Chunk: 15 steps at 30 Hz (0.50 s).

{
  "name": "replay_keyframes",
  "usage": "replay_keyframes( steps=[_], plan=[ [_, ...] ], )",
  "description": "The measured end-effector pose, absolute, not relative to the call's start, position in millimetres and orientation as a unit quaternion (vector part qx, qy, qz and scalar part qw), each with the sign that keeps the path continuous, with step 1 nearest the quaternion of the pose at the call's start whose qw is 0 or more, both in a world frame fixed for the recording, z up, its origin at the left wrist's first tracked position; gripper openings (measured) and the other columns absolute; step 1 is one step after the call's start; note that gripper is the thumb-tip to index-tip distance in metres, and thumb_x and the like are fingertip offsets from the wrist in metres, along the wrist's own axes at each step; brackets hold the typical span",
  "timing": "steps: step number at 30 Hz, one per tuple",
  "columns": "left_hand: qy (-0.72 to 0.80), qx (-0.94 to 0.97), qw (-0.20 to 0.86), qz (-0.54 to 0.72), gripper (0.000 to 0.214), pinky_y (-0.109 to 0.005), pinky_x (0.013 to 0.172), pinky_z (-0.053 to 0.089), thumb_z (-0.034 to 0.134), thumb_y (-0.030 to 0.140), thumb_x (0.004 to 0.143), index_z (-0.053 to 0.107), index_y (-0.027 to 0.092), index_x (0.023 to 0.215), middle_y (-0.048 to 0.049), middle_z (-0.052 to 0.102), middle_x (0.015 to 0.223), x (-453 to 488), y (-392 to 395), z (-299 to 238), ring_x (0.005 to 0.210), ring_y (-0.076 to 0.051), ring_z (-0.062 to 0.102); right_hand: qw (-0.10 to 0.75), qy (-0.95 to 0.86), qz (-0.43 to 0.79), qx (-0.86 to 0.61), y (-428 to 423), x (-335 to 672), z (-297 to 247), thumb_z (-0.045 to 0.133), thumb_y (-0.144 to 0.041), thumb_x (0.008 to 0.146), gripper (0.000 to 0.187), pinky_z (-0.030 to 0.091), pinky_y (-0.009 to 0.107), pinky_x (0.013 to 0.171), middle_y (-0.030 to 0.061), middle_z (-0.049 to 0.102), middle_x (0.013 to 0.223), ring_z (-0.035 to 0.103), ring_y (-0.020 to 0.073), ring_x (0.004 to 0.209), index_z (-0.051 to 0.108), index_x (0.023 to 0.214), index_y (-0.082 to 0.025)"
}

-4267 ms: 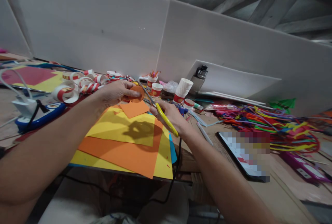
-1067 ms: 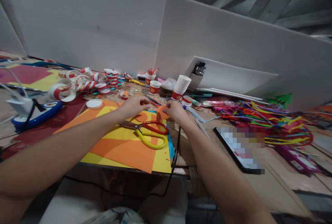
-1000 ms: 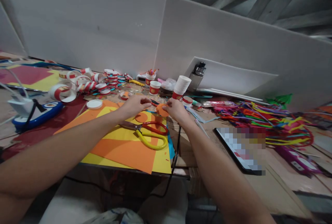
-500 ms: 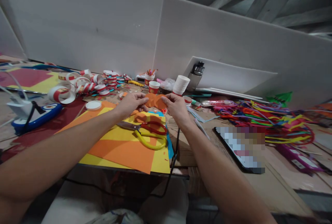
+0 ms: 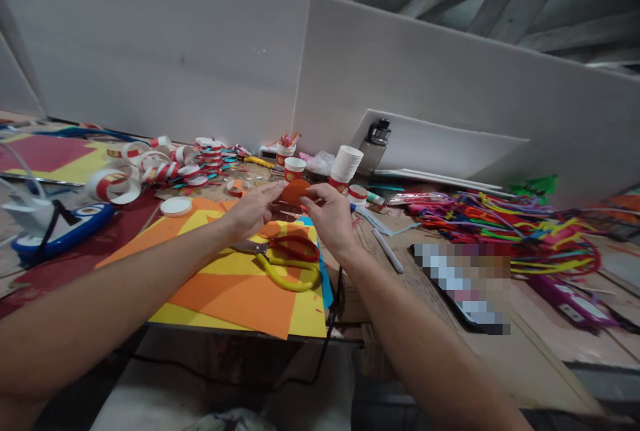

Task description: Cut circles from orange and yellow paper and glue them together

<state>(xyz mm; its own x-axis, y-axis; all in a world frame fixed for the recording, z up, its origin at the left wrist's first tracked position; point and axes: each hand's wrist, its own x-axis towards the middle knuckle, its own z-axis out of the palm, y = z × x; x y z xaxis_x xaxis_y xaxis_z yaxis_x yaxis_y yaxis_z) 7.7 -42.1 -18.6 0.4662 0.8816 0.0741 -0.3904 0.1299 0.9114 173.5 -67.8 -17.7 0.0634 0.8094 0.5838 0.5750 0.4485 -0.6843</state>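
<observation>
Orange disc (image 5: 295, 191), edges in the pinch of both hands (image 5: 253, 209) (image 5: 331, 214), clear of the scissors (image 5: 265, 260)

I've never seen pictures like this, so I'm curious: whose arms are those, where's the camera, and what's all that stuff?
There's no machine here, just a person's bare left hand and right hand. The camera sits on that person's head, looking forward and down, so you see roughly what they see. The right hand pinches a round orange piece, and the left fingertips are at its edge. Nearer the person, scissors lie on yellow and orange sheets. Farther back stands a stack of cups; to the right are a phone and bright strips.
</observation>
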Motion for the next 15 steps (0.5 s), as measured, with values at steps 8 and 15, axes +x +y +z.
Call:
replay_keyframes(
  steps=[8, 15],
  plan=[
    [0.297, 0.408, 0.784, 0.361, 0.037, -0.034, 0.074, 0.060, 0.055, 0.043, 0.096, 0.068, 0.010, 0.086, -0.0159, 0.075, 0.083, 1, -36, -16, 0.077, -0.022, 0.074, 0.425, -0.778, -0.072, -0.457, -71, 178, -18, 0.056, -0.013, 0.091, 0.022, 0.050, 0.037, 0.096, 0.0096, 0.072, 0.109, 0.062, 0.0228, 0.105, 0.077, 0.094, -0.019],
    [0.269, 0.422, 0.730, 0.466, 0.011, -0.026, 0.076, 0.060, 0.066, 0.008, 0.085, 0.070, 0.012, 0.094, -0.0055, 0.073, 0.084, -4, -28, -18, 0.073, -0.013, 0.070, 0.437, -0.782, 0.027, -0.444, -71, 173, -13, 0.069, -0.031, 0.088, 0.023, 0.048, 0.037, 0.104, 0.0104, 0.069, 0.121, 0.061, 0.0221, 0.116, 0.075, 0.107, -0.019]
  ],
)
